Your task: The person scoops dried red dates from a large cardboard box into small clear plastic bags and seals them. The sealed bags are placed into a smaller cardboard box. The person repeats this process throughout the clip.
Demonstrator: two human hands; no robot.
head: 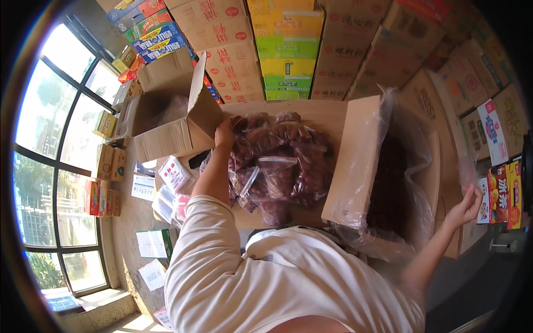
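Observation:
A heap of clear zip bags filled with dark red dried fruit, perhaps jujubes (279,162), lies on the cardboard-covered surface in front of me. My left hand (225,132) is at the heap's upper left edge, beside an open cardboard carton (164,139); its fingers are partly hidden, so its hold is unclear. To the right stands a larger open carton (352,166) lined with clear plastic film (418,166), with dark red contents inside. At the far right, my right hand (469,204) has its fingers closed on the edge of the thin clear film.
Stacked cartons (227,50) and yellow-green boxes (287,50) rise behind the surface. Packs of empty plastic bags (166,204) lie to the left of the heap. Small boxes (104,162) line the window at left. A red and yellow drink carton (501,193) stands at far right.

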